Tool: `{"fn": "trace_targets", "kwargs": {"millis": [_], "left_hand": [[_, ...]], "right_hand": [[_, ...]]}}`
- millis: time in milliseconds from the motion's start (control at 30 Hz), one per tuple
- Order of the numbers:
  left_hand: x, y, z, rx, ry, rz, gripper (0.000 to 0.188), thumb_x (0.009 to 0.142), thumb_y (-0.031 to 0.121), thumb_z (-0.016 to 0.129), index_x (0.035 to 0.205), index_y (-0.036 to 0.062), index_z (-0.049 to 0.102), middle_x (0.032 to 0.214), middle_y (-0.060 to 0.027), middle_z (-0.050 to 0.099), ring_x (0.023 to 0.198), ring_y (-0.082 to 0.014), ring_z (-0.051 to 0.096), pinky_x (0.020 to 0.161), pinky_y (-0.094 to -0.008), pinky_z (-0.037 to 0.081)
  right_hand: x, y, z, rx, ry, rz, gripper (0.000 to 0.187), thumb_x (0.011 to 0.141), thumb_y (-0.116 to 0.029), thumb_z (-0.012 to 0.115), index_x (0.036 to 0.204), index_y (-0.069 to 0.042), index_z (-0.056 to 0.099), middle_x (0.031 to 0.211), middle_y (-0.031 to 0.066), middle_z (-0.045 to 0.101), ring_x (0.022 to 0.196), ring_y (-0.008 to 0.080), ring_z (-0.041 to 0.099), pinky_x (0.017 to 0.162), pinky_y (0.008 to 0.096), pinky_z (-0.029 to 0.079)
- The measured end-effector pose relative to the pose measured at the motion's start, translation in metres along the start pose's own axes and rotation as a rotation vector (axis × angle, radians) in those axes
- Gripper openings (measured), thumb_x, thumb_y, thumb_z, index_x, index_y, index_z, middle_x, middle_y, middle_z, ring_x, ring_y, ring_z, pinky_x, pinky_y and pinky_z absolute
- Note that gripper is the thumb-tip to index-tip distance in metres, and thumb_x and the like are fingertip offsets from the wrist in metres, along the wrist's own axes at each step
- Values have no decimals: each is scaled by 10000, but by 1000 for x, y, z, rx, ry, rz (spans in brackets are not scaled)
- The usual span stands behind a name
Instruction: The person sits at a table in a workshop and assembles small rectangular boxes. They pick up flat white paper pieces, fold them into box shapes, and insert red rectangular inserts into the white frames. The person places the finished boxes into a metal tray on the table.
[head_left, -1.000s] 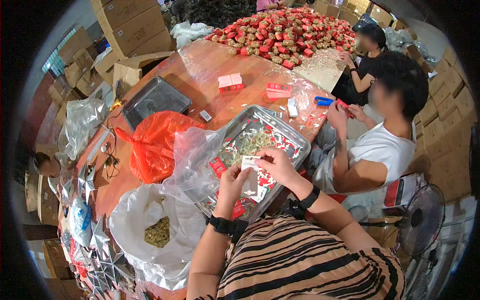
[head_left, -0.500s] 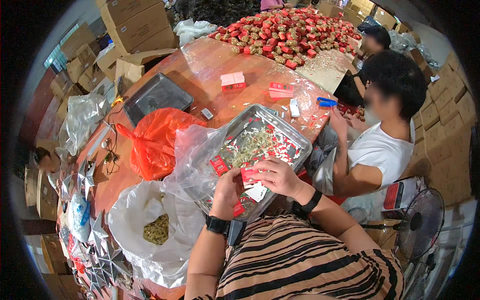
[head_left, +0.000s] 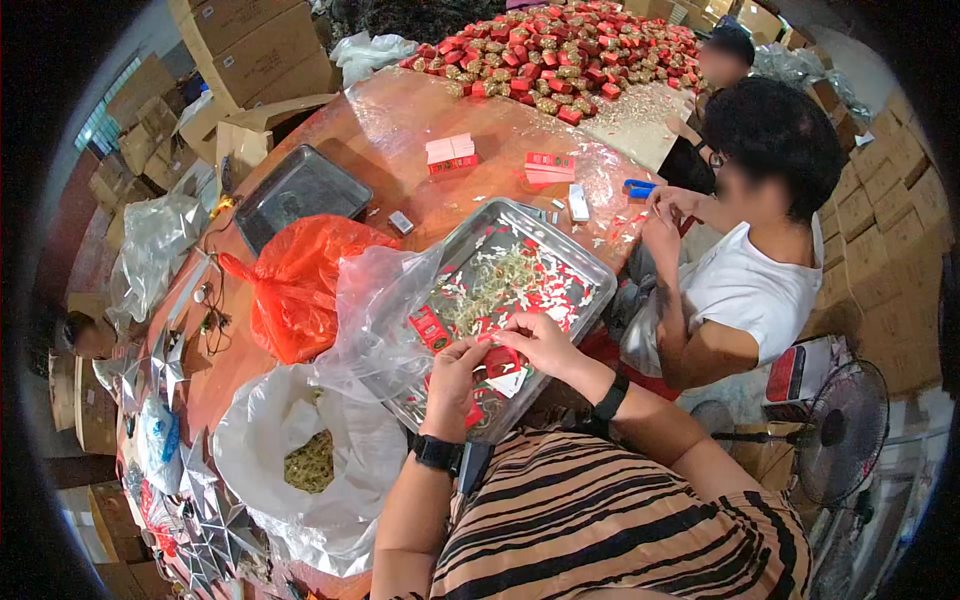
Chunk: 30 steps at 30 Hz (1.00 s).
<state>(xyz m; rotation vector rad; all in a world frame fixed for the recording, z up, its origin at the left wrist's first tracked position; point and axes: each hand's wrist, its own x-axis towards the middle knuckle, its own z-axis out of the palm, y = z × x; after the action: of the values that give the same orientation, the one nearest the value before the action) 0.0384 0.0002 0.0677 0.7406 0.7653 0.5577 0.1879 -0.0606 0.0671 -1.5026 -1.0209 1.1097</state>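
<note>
Over the near part of a metal tray [head_left: 597,262] my two hands meet. My left hand [head_left: 456,378] has its thumb and fingers pinched at the edge of a small red card [head_left: 503,362]. From the other side, my right hand [head_left: 545,347] pinches the same card, hiding part of it. Just below the card lies a white card piece [head_left: 509,383] in the tray. A red printed card [head_left: 429,327] rests to the left of my fingers. Pale shredded filler [head_left: 490,285] and red and white paper scraps [head_left: 560,295] cover the tray's bottom.
Left of the tray are a knotted red bag [head_left: 300,290] and a white sack [head_left: 255,430] with golden shreds. Card stacks [head_left: 451,152] and a dark tray [head_left: 300,195] lie farther off. A co-worker [head_left: 750,290] sits at right, near a fan [head_left: 845,430]. Red-and-gold pieces [head_left: 560,60] are heaped behind.
My right hand has turned, its fingers now pinching close to my left fingertips, and the red card has tilted. The co-worker's hands have drawn together. The view has shifted slightly.
</note>
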Motion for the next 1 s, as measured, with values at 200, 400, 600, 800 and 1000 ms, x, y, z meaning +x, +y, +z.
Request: {"fn": "trace_targets", "kwargs": {"millis": [200, 400, 600, 800, 1000], "left_hand": [[12, -25, -20, -110, -21, 36, 85, 853, 62, 536, 822, 3, 589, 788, -79, 626, 656, -154, 615, 606, -277, 522], [10, -22, -18, -125, 172, 39, 104, 819, 30, 560, 717, 27, 583, 692, -48, 600, 593, -123, 577, 557, -236, 474], [26, -33, -19, -135, 223, -47, 123, 853, 101, 538, 825, -6, 591, 756, -71, 601, 654, -173, 589, 588, -293, 496], [31, -32, -38, 37, 162, -200, 360, 872, 279, 539, 1107, 9, 493, 932, -124, 547, 723, -205, 579, 588, -311, 505], [24, -35, -61, 90, 227, -180, 316, 871, 255, 536, 1069, 8, 533, 824, -82, 569, 670, -158, 581, 570, -271, 480]], "right_hand": [[1, 17, 9, -33, 23, -153, 189, 842, -158, 590, 716, -20, 560, 578, -22, 512, 513, 30, 426, 457, 217, 335], [-1, 11, 15, 223, -157, 158, 133, 866, -142, 540, 803, -26, 533, 612, 39, 558, 468, 122, 568, 389, 241, 452], [16, 51, 2, 232, -184, 328, 95, 813, -63, 544, 750, -9, 498, 603, 108, 579, 441, 180, 583, 354, 292, 458], [58, 92, -79, -534, 259, -90, 151, 738, -159, 617, 663, -30, 598, 562, 110, 583, 513, 224, 601, 500, 333, 472], [76, 70, -142, -1157, 580, -222, 167, 692, -222, 634, 676, -57, 614, 667, 138, 606, 649, 310, 599, 580, 407, 472]]}}
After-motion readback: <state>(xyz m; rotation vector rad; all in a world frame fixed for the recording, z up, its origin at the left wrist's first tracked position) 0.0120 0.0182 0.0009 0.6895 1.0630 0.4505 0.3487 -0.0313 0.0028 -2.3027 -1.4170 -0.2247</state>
